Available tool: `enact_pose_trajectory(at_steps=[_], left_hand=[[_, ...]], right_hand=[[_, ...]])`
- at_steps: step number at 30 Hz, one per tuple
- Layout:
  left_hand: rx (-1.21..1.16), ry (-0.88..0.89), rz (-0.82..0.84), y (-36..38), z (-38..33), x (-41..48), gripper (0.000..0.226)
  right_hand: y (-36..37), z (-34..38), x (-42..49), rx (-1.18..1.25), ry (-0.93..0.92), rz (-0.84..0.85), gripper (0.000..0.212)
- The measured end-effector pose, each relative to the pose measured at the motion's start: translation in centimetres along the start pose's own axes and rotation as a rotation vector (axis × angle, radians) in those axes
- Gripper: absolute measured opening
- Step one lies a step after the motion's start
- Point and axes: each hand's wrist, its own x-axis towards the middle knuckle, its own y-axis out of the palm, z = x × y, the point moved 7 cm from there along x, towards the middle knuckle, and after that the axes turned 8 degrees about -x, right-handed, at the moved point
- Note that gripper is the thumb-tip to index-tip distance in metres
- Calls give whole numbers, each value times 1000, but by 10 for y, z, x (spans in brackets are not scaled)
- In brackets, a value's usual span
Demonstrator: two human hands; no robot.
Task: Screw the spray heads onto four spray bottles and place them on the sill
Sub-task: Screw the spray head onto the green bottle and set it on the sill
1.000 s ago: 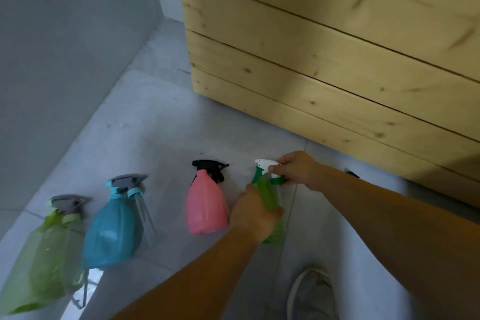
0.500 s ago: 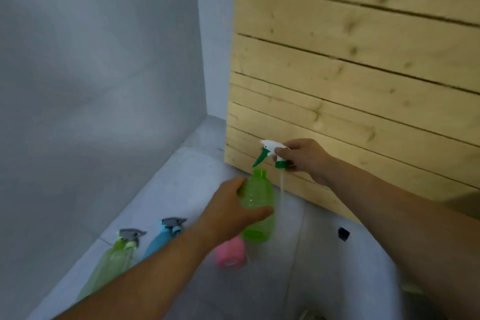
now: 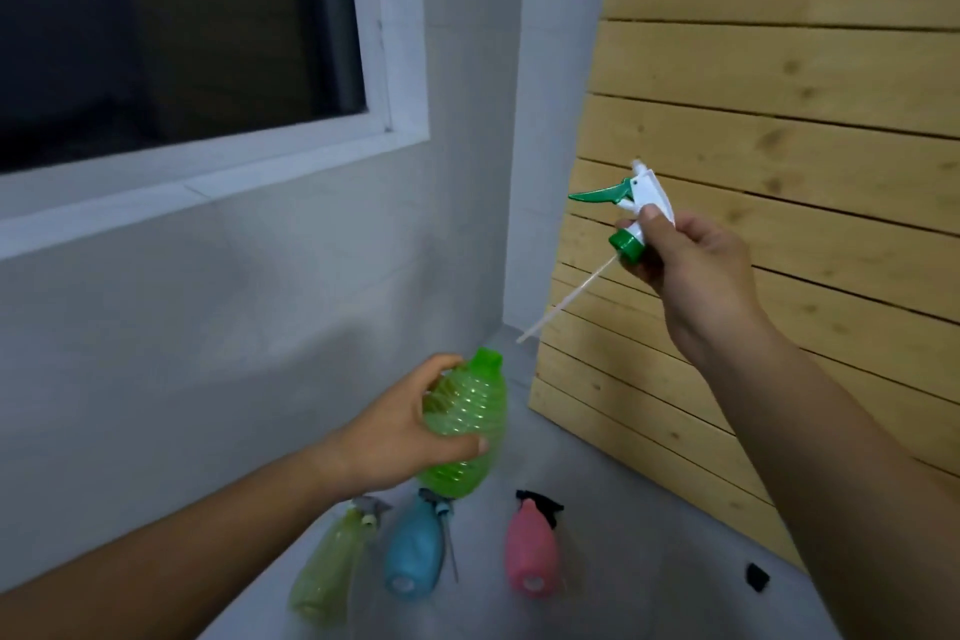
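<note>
My left hand point(image 3: 397, 437) grips a ribbed green bottle point(image 3: 467, 424) with its neck open and tilted up to the right. My right hand point(image 3: 691, 265) holds a white spray head with a green trigger and green collar point(image 3: 636, 208) up and to the right of the bottle. Its thin white tube point(image 3: 566, 299) hangs free, its tip just above the bottle's mouth. On the floor lie a yellow-green bottle point(image 3: 327, 572), a blue bottle point(image 3: 415, 548) and a pink bottle point(image 3: 532, 548), each with a spray head at its neck. A white window sill point(image 3: 208, 187) runs along the upper left.
A wall of pale wooden planks point(image 3: 779, 172) stands close on the right. A grey wall point(image 3: 208, 327) lies below the dark window point(image 3: 156, 16). A small black piece point(image 3: 757, 576) rests on the grey floor near the planks.
I have lifted the green bottle and spray head off the floor. The spray head has come out of the bottle and moved up and right. My view has risen to the window.
</note>
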Motion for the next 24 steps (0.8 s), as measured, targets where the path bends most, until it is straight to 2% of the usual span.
enact_pose_trajectory(at_steps=[5, 11, 18, 24], left_hand=[[12, 18, -9, -3, 7, -6, 67], [-23, 32, 23, 2, 12, 1, 71], [-101, 13, 93, 16, 7, 4, 65], [-187, -17, 122, 20, 10, 2, 60]], right_hand=[[16, -7, -17, 44, 21, 47, 20], [30, -31, -22, -37, 78, 121, 23], [64, -68, -41, -150, 119, 430, 17], [72, -82, -53, -305, 129, 643, 25]])
